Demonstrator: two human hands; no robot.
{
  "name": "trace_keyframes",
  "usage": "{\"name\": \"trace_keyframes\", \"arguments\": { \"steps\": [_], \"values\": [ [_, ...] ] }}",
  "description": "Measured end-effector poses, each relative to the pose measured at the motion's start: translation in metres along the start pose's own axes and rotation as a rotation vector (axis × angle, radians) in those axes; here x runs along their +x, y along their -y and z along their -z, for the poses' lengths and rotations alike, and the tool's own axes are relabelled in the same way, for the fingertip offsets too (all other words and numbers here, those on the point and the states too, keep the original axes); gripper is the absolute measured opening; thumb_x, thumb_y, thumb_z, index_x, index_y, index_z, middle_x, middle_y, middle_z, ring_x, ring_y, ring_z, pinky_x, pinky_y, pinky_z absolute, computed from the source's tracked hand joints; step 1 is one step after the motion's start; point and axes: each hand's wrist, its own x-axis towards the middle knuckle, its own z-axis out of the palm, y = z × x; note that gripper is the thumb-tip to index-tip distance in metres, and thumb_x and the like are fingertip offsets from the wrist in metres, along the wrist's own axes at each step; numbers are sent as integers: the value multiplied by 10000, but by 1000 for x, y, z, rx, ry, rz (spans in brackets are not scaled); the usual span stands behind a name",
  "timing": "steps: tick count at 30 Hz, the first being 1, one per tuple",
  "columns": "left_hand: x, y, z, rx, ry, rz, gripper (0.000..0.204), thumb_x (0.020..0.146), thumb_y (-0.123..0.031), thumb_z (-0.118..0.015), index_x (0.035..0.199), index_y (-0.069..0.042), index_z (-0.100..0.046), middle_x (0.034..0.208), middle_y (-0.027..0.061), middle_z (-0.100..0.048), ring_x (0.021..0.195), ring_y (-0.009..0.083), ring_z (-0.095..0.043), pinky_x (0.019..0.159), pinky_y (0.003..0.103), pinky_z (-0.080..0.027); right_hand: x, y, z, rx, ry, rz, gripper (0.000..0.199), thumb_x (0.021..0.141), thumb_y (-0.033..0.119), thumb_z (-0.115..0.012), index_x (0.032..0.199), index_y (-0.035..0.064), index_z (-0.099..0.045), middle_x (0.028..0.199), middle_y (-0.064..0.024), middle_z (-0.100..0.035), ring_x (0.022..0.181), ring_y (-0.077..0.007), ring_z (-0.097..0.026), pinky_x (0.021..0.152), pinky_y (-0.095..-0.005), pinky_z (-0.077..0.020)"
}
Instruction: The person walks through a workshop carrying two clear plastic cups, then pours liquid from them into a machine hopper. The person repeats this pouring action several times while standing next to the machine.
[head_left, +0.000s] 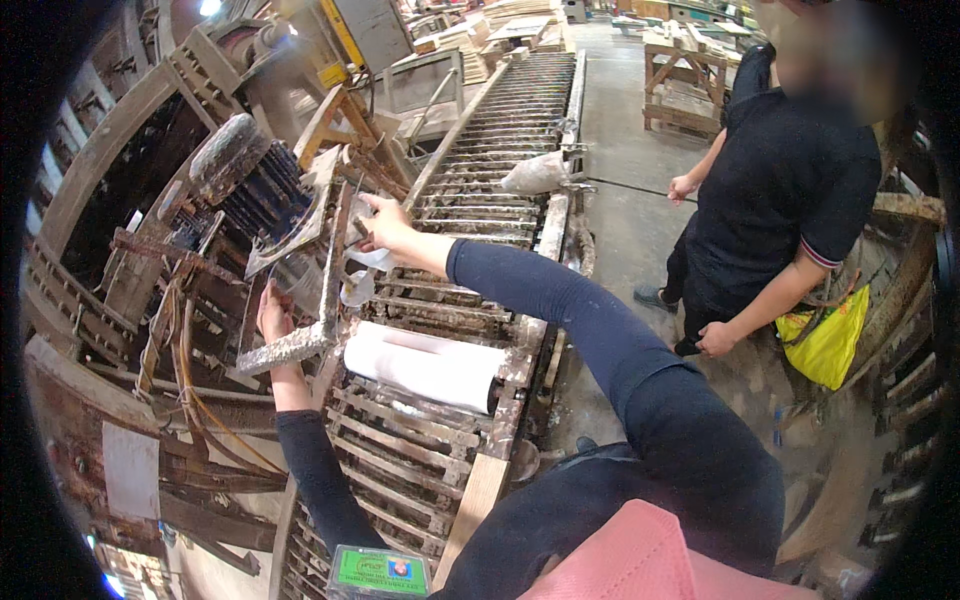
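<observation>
My left hand (275,313) reaches up at the left side of a crusted metal frame (331,255), its fingers closed at the edge of a clear plastic sheet (298,276). On the frame's other side my right hand (385,224) has its fingers bent in by the upright bar. A whitish translucent strip (372,259) hangs just below that hand. Whether strip and sheet are one piece is hidden by the bar. Below both hands a smooth white roller (425,366) lies across the slatted conveyor (400,440). Behind the frame sits a dirty finned motor (250,185).
A co-worker in a black shirt (790,190) stands to the right, one hand near a thin dark rod (630,186) that leads to a pale wrapped bundle (536,173) on the conveyor's edge. A yellow bag (828,338) is beside them. Farther back stands a wooden stand (686,85).
</observation>
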Motion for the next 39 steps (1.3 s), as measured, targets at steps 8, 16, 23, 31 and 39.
{"name": "trace_keyframes", "arguments": {
  "steps": [8, 16, 23, 31, 39],
  "values": [
    [7, 1, 4, 14, -31, 45, 247, 859, -240, -605, 1007, -44, -593, 695, -37, -487, 595, 76, -405, 586, 245, -368, -2, 0, -1, 51, -1, 15, 521, 808, 23, -557, 1302, 103, -414, 788, -148, -643, 516, -207, -632, 457, -296, -529],
    [6, 5, 7, -42, 63, -31, 316, 902, -192, -502, 1156, -6, -530, 711, -21, -517, 581, 75, -424, 532, 231, -341, 6, -7, -2, 63, 23, 76, 523, 808, 27, -559, 1305, 99, -412, 803, -154, -640, 515, -211, -631, 453, -306, -524],
    [-1, -1, 3, 29, 2, -8, 289, 919, -184, -476, 1162, -40, -539, 842, -28, -545, 656, 67, -461, 636, 225, -406, 4, -7, -2, 119, 34, 6, 522, 814, 24, -582, 1301, 111, -415, 974, -183, -614, 512, -229, -626, 434, -318, -532],
    [4, 3, 2, -1, 14, -5, 267, 872, -266, -583, 1040, -58, -600, 685, -39, -520, 601, 59, -436, 581, 221, -368, 0, -2, -3, -18, -30, 20, 543, 812, 31, -572, 1316, 123, -394, 928, -195, -620, 529, -223, -634, 434, -322, -528],
    [6, 5, 9, 36, 118, -18, 340, 886, -268, -557, 1153, -57, -554, 706, -36, -500, 620, 55, -426, 594, 226, -363, -7, 4, -2, 0, -22, -3, 507, 821, 29, -565, 1298, 120, -421, 773, -156, -640, 515, -201, -628, 433, -302, -520]
  ]
}}
